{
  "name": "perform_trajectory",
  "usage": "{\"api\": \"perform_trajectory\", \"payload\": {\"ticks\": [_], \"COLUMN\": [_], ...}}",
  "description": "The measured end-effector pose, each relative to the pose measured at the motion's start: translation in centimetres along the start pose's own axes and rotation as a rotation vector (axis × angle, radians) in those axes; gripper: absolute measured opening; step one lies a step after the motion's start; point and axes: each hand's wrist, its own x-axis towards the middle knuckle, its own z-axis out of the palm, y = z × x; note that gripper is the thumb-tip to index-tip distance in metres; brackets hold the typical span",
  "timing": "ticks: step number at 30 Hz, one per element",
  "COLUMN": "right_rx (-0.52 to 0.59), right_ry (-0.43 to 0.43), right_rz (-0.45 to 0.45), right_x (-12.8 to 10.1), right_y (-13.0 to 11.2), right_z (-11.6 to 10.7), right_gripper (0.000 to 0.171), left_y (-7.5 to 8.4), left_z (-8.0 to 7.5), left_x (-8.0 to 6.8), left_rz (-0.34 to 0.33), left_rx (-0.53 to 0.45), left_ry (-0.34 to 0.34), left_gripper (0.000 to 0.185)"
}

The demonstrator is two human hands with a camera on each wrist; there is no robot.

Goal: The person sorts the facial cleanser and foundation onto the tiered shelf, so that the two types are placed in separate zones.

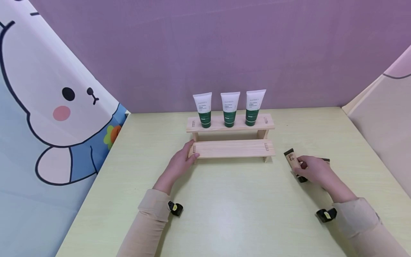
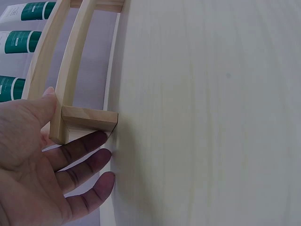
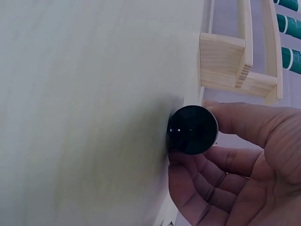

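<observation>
A two-step wooden rack (image 1: 231, 148) of pale, unpainted pine with a visible grain is being seen standing on the smooth, pale yellow-green table (image 1: 224, 214). Its steps are flat planks carried by short square legs. On the upper step, three soft plastic tubes (image 1: 229, 109) are being kept upright on their caps in a row; each one is white at the flat crimped end and dark green lower down.

The left hand (image 1: 179, 165) is being held forward at the left end of the lower step, with the wrist low over the table. Its fingers (image 2: 89, 162) are being kept almost straight and spread, the thumb lying along the front edge of the plank and the other fingers lying under the end, near the leg. The rack is being touched, not clasped.

To the right of the rack, a little apart from it, a small tan tube (image 1: 293, 160) with dark lettering and a glossy, round black cap (image 3: 192, 129) is being held lying on the table. The right hand (image 1: 316, 172) is being laid over it from the right side, with the forearm slanting in from the lower right. The fingers (image 3: 221, 162) are being curled round the cap end, with the thumb on the other side, so the tube is being gripped against the table top.

Both sleeves are of a soft beige cloth.
</observation>
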Motion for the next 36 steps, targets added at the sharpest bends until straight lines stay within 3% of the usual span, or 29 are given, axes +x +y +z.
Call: {"api": "perform_trajectory", "payload": {"ticks": [10,17,25,36], "right_rx": [-0.014,0.088,0.175,0.276], "right_ry": [0.031,0.083,0.158,0.224], "right_rz": [-0.014,-0.041,-0.102,-0.224], "right_x": [-0.4,-0.8,-0.8,1.1], "right_y": [-0.3,-1.3,-4.6,-9.2], "right_z": [-0.1,-1.0,-2.3,-1.9], "right_gripper": [0.041,0.041,0.045,0.035], "left_y": [0.0,0.1,0.1,-0.1], "left_z": [0.0,0.0,-0.1,0.1], "left_x": [0.0,0.0,-0.1,0.2], "left_rz": [0.002,-0.015,-0.026,-0.032], "left_rx": [-0.008,-0.011,-0.003,0.004], "left_ry": [-0.009,-0.012,-0.014,-0.017], "left_gripper": [0.062,0.062,0.062,0.062]}}
